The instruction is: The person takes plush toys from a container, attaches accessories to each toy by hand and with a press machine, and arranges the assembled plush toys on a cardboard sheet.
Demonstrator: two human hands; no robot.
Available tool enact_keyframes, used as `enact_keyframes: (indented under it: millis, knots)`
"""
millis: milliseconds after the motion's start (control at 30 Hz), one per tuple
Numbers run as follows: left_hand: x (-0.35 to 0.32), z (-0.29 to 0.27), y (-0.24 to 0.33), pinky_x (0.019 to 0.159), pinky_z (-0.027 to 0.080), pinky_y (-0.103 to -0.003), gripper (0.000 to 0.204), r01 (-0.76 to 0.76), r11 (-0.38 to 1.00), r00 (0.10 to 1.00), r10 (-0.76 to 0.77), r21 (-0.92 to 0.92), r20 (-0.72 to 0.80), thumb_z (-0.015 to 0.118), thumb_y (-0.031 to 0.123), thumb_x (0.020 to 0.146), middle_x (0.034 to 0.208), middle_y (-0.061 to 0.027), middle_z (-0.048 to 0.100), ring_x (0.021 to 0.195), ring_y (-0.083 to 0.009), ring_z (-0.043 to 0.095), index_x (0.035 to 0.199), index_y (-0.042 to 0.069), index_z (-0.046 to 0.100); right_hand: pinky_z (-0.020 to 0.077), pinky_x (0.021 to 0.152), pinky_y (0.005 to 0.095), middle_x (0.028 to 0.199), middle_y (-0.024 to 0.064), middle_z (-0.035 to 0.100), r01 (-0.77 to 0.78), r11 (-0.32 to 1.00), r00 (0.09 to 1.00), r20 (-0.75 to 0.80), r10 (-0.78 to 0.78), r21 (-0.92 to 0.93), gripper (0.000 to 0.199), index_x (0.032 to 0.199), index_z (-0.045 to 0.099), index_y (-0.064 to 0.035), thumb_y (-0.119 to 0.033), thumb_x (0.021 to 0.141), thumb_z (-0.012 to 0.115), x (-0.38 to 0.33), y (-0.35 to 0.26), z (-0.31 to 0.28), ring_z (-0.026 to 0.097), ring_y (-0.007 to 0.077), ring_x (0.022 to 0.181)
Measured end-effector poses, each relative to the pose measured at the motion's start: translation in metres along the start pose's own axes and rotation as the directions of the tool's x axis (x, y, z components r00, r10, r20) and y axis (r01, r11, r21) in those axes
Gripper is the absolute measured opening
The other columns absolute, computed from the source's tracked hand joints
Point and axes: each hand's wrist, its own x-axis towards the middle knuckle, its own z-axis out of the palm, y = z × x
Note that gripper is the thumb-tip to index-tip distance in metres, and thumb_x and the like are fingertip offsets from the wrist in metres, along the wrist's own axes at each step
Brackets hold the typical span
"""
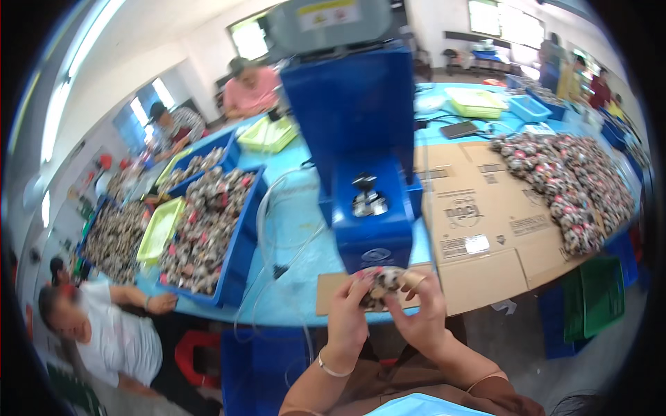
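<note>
Near the front edge of the table, my left hand [347, 312] and my right hand [424, 312] grip one small fuzzy toy-like piece [381, 279] between them. It is mottled grey, brown and white with some pink, and looks like a little plush toy; fingers cover part of it. Both sets of fingers are closed around its sides. Just beyond stands a tall blue machine [350, 104] with a shiny metal fixture [369, 202] on its lower base. The held piece is in front of this base, apart from the fixture.
Flattened cardboard [485, 243] on the right carries a large heap of similar fuzzy pieces [555, 173]. Left of the machine, a blue bin [253, 229] is full of them, with cables [267, 208] between. A green crate [593, 298] stands lower right. Co-workers sit at left, one [118, 333] close by.
</note>
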Motion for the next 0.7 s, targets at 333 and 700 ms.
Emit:
enact_keyframes:
  millis: [333,700]
  knots:
    - [-0.010,0.038,-0.062,0.081,0.051,-0.024,0.015,0.210,0.977,0.974,-0.207,-0.025,0.093,0.060,0.005,0.095,0.098,-0.0051,0.069,0.090,-0.0118,0.065,0.108,-0.001,0.065,0.0534,0.068,0.0390,0.094,0.0114,0.064,0.185,0.848,0.983,0.091,-0.161,-0.497,0.039,0.108,0.065,-0.0077,-0.016,0.072,0.079,-0.028,0.005,-0.068,0.063,0.0297,0.081]
    - [-0.007,0.083,-0.058,0.095,0.047,-0.030,0.039,0.256,0.882,0.845,-0.403,0.397,0.351,0.064,0.008,0.093,0.121,-0.0103,0.062,0.108,-0.0173,0.061,0.130,-0.002,0.057,0.0462,0.058,0.0332,0.070,0.0108,0.060,-0.279,0.818,0.863,-0.505,-0.017,-0.502,0.022,0.103,0.063,-0.0056,-0.009,0.082,0.066,0.114,0.154,-0.281,0.060,0.0195,0.062]
